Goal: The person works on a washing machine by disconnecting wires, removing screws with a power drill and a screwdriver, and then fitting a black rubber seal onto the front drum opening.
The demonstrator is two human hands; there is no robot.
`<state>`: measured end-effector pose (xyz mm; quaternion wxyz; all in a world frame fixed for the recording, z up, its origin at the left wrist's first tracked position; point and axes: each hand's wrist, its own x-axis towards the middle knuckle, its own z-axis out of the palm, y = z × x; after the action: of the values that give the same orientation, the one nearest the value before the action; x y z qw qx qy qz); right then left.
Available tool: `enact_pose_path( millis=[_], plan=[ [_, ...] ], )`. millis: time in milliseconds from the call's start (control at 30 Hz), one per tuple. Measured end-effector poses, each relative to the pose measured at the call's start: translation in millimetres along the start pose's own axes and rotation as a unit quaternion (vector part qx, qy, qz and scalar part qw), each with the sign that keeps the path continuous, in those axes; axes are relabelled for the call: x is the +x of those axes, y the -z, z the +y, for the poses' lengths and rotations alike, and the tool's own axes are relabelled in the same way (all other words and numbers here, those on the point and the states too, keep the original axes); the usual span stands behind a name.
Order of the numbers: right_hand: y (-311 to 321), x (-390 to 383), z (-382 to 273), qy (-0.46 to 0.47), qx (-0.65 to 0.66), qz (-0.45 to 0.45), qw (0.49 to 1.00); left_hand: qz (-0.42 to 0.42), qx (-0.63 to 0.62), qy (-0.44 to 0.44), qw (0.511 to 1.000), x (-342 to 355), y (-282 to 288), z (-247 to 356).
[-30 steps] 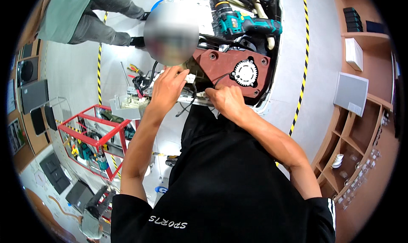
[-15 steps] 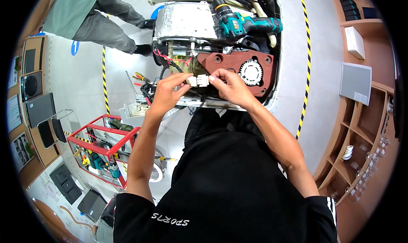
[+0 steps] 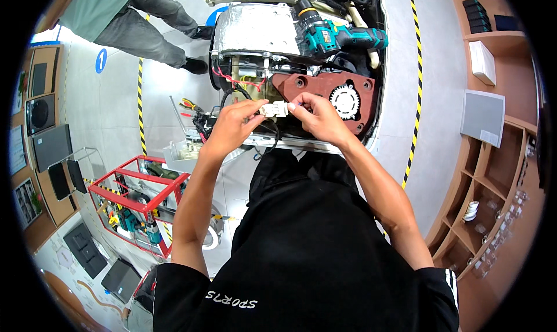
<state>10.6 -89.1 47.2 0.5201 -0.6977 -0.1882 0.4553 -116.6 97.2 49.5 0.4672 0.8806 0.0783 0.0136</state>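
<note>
Between my two hands is a pair of white plastic wire connectors [image 3: 275, 108], end to end and seemingly joined. My left hand [image 3: 238, 120] pinches the left end with thumb and forefinger. The right end is gripped by my right hand [image 3: 318, 116]. Below them lies an opened machine, with a reddish-brown plate [image 3: 301, 85] carrying a white toothed wheel [image 3: 344, 102] to the right of the connectors. Red wires [image 3: 238, 79] and a black cable [image 3: 272, 139] run close to my left hand. A teal-and-black cordless drill [image 3: 342, 36] rests on the machine's far side.
A silvery foil-covered housing [image 3: 255, 30] forms the machine's far left. Pliers [image 3: 190, 104] and a light grey tray [image 3: 181, 155] stand to the left. Farther left is a red-framed tool cart [image 3: 142, 198]. Another person's legs [image 3: 139, 39] are at the upper left, wooden shelves [image 3: 493, 175] at the right.
The two white connector halves, slightly apart before, now sit pushed together. Both hands have moved a little closer to each other.
</note>
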Motion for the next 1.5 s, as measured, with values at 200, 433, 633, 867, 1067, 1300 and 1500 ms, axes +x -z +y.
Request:
enact_pose_path(
  millis=[200, 433, 633, 867, 1067, 1300, 1500],
  plan=[
    [2, 0, -4, 0.020, -0.072, 0.031, 0.997, -0.013, 0.071, -0.051, 0.996, 8, 4, 8],
    [-9, 5, 10, 0.017, 0.014, 0.021, 1.000, -0.019, 0.132, -0.081, 0.988, 11, 3, 4],
    [-28, -7, 15, 0.065, -0.048, -0.008, 0.997, -0.054, 0.127, -0.163, 0.977, 21, -2, -11],
    [-19, -12, 21, 0.028, 0.024, 0.100, 0.994, -0.123, 0.130, -0.071, 0.981, 22, 20, 6],
    [-12, -34, 9, 0.084, 0.010, 0.137, 0.987, -0.011, 0.151, -0.087, 0.985, 35, 12, 18],
    [64, -53, 40, 0.036, -0.179, 0.261, 0.948, -0.057, 0.148, 0.141, 0.977, 73, -33, 32],
    [126, -5, 45, 0.159, -0.408, 0.257, 0.861, -0.185, 0.214, 0.253, 0.925, 105, -32, 2]
  ],
)
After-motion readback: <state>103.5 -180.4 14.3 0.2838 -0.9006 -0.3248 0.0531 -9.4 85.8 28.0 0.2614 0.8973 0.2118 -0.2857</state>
